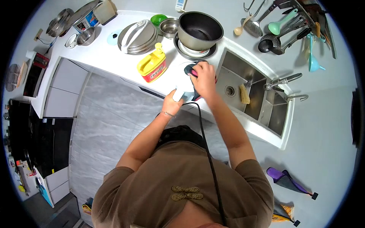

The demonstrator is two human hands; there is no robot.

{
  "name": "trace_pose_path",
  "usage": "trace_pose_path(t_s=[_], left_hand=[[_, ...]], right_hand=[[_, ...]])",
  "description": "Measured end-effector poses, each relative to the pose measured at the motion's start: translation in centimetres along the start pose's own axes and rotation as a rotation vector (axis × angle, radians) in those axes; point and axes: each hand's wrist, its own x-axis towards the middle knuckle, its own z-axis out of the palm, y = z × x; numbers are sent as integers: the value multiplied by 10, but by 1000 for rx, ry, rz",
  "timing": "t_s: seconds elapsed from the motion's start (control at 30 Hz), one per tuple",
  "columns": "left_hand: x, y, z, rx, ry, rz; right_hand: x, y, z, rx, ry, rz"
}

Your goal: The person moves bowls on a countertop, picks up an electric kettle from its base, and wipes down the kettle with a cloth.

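My left hand [172,102] is closed round the white handle [178,95] of a pale item at the counter's front edge. What that item is, I cannot make out; it blends into the white counter. My right hand [205,79] grips a dark cloth [189,69] with pink edging, pressed against the pale item. Left of my hands stands a yellow tub [152,67] with a red label and a raised handle. Behind them, a deep dark pot [200,32] is stacked on a plate and a wider pan.
To the right is a steel double sink [237,76] with a yellow sponge [244,94] and a faucet [283,80]. Stacked lids [137,38], a steel bowl [169,27] and a green bowl [158,19] stand behind the tub. Utensils [281,28] hang on the wall.
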Motion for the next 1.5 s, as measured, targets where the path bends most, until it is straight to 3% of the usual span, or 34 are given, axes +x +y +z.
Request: trace_pose_path(t_s=[0.1, 0.43, 0.7, 1.03, 1.13, 1.23, 1.37, 1.5], left_hand=[[-2, 2, 0, 12, 32, 45], [4, 5, -2, 8, 4, 6], [6, -2, 0, 18, -2, 43], [2, 6, -1, -5, -4, 0], [2, 2, -2, -3, -4, -6], [3, -3, -1, -18, 0, 18], [4, -2, -2, -21, -20, 9], [-1, 6, -3, -37, -12, 11]], right_hand=[[-11, -15, 4, -64, -92, -68], [-32, 14, -32, 234, -282, -261], [4, 2, 5, -52, -38, 7], [-21, 26, -37, 222, -329, -253], [-3, 44, -51, -38, -318, -112], [8, 33, -44, 7, -213, -65], [0, -5, -22, 87, -286, -270], [-11, -17, -27, 165, -420, -315]])
